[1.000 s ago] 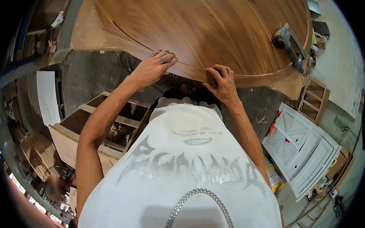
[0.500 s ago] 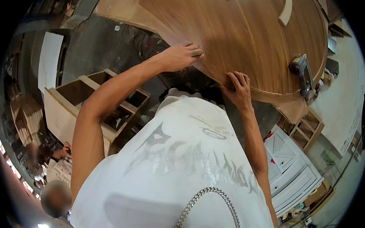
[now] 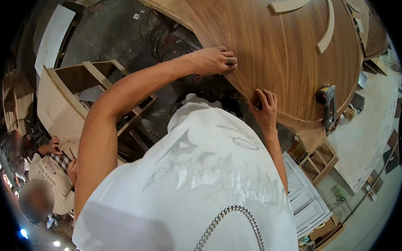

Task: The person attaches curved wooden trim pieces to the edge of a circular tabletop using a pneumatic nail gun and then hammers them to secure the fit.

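Far off to the left of my fingers, a seated person (image 3: 53,175) in a pale top bends over something small in their hands. Nearer, still left of my left hand and lower down, stands an open wooden cabinet carcass (image 3: 78,94), bare plywood, its compartments split by rails; I can make out a pale board lying inside one bay, the rest too dark to read. My left hand (image 3: 214,60) reaches out along the rim of the big round wooden tabletop (image 3: 283,53), fingers bunched narrow and pinching a thin strip of edge veneer (image 3: 238,80) against the rim. That strip runs down and right to my right hand (image 3: 264,111), whose fingers lie flat and close together, pressing the band onto the same curved edge. Beyond my fingers, on the top's far side, lie two curved wooden offcuts (image 3: 326,26). Right of my right hand, a grey power tool (image 3: 328,102) rests on the tabletop near its rim. Below it stands a white panelled door (image 3: 307,198).
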`<state>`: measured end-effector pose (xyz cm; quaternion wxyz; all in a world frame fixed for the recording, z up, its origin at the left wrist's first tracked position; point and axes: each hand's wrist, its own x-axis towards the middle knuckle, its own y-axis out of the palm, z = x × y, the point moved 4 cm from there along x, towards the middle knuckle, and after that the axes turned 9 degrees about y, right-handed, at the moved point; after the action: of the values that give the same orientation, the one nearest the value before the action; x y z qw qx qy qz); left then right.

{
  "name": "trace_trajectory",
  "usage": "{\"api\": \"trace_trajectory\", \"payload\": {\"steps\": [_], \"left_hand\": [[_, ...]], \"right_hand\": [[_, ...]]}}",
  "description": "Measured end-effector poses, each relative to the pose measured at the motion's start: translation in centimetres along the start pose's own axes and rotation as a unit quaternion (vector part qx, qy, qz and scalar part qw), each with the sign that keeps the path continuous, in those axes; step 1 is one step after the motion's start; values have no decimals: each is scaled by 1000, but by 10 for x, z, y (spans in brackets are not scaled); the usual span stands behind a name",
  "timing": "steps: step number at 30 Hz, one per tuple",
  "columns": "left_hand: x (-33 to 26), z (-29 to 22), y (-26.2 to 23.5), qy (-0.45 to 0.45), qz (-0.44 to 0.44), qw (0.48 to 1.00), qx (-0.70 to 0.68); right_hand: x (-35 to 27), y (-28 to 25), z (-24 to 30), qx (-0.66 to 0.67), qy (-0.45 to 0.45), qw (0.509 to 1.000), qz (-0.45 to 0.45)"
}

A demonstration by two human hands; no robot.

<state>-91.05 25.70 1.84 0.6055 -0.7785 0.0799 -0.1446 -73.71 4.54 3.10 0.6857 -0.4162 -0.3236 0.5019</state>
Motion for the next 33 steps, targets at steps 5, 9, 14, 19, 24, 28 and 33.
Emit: {"api": "trace_trajectory", "payload": {"steps": [5,9,14,19,24,28,33], "left_hand": [[1,0,3,-11,-3,1000,-5],[2,1,1,-2,-3,1000,-3],[1,-1,0,-16,5,1000,12],[1,-1,0,-3,-10,1000,-6],[0,-2,3,-4,-23,1000,-1],[-2,-1,8,12,-74,997,27],[-1,-2,15,6,-111,994,12]], "right_hand": [[3,-1,-1,-24,-18,999,18],[6,-1,0,-38,-26,999,23],[12,-4,7,-65,-29,997,43],[10,-6,10,-45,-21,998,37],[9,-3,9,-52,-17,998,35],[11,-3,12,-65,-10,997,40],[16,0,25,-88,1,995,43]]}}
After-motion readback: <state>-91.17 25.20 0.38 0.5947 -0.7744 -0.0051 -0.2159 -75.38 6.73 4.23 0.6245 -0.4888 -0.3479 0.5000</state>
